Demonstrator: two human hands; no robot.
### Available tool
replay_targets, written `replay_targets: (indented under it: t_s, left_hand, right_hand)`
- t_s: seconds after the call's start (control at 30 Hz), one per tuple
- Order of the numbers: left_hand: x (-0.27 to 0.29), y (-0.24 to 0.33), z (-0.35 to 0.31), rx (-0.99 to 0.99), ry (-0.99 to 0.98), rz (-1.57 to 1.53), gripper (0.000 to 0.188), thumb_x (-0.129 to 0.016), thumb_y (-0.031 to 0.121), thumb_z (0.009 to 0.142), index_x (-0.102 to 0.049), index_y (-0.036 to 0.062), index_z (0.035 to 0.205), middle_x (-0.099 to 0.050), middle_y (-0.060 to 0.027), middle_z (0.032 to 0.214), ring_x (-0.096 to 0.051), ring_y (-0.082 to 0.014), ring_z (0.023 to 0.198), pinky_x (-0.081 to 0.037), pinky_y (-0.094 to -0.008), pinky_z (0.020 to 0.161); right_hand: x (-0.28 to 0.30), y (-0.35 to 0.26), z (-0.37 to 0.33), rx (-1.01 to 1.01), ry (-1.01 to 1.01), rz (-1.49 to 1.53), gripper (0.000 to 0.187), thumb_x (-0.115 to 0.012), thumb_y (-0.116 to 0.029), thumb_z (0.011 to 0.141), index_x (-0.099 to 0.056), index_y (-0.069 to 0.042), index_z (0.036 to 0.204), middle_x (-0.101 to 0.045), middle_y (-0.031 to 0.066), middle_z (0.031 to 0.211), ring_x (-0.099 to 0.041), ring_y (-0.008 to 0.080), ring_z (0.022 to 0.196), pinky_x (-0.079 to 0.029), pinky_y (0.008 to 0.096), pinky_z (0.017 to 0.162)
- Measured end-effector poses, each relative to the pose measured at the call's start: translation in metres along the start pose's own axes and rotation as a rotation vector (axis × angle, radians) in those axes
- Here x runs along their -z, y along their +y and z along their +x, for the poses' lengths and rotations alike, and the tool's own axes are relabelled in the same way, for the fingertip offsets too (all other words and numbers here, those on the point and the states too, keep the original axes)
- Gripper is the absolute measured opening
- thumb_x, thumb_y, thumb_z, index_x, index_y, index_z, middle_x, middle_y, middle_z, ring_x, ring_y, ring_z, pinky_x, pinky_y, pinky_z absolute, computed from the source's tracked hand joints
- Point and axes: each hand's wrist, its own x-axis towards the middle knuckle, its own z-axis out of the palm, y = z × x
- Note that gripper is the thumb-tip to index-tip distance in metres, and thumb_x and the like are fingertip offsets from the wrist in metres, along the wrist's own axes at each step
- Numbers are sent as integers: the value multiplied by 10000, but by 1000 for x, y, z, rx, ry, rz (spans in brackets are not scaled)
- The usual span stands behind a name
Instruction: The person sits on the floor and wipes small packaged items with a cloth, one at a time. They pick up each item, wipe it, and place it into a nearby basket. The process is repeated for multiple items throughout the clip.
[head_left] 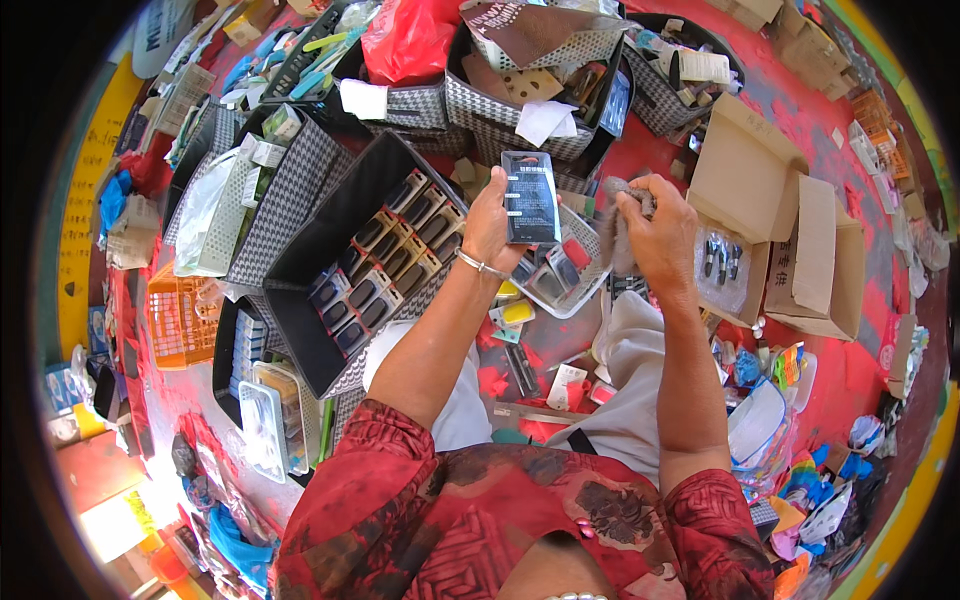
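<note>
In my left hand (486, 226) is a flat, dark box (531, 200) with printing on its face and pale edges, gripped from its left side with the thumb along the edge. My right hand (660, 228) pinches a crumpled grey cloth (622, 250) just right of the box, apart from it. Below both hands lies a small white basket (578, 300) with red and dark packaged items in it. To the left, a tilted houndstooth storage bin (300, 262) holds rows of small packs with dark oval items (412, 250).
Houndstooth bins (480, 125) crowd the far side, one under a red plastic bag (408, 40). Open cardboard boxes (745, 150) stand at right. An orange crate (185, 320) is at left. Loose packages, including a yellow one (514, 313), lie on the red floor between my legs.
</note>
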Motion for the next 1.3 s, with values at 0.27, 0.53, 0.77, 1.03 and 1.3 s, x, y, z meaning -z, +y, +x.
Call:
replay_targets:
  t_s: [0.27, 0.53, 0.77, 1.03, 1.3]
  left_hand:
    - [-22, 6, -9, -56, -61, -10, 453, -310, 409, 963, -472, 79, 1228, -611, -118, 993, -617, -222, 873, -527, -344, 757]
    - [-27, 5, -7, -131, -57, 197, 493, -365, 397, 956, -392, 43, 1297, -559, -106, 1083, -567, -170, 936, -484, -312, 817]
    - [-39, -11, -9, -221, -109, 558, 582, -554, 265, 902, -284, 99, 1390, -473, -83, 1184, -465, -146, 1054, -406, -309, 895]
    - [-23, 6, -9, 290, -200, -201, 634, -263, 526, 931, -423, 11, 1263, -557, -159, 1157, -572, -251, 1020, -449, -358, 904]
    - [-21, -22, -11, 209, -58, 186, 481, -343, 470, 938, -474, 93, 1207, -576, -66, 1117, -582, -197, 959, -494, -393, 789]
  right_hand:
    - [-9, -13, 3, -286, -544, 636, 329, -641, -291, 806, -645, 37, 802, -560, 3, 674, -491, 86, 661, -421, 271, 619]
    - [-13, -25, -2, 101, -293, 274, 212, -646, -228, 737, -607, -21, 711, -598, 98, 658, -576, 226, 598, -428, 348, 550]
    - [-20, -43, -10, 304, -187, -87, 134, -601, -182, 753, -570, -54, 727, -614, 105, 770, -599, 310, 673, -457, 418, 569]
    - [8, -15, 16, -63, -261, 670, 144, -628, -158, 802, -611, -18, 774, -589, 5, 697, -541, 93, 650, -438, 247, 613]
    - [-14, -27, 15, 345, 61, 286, 121, -622, -148, 778, -607, -75, 872, -602, 83, 831, -605, 249, 750, -471, 344, 656]
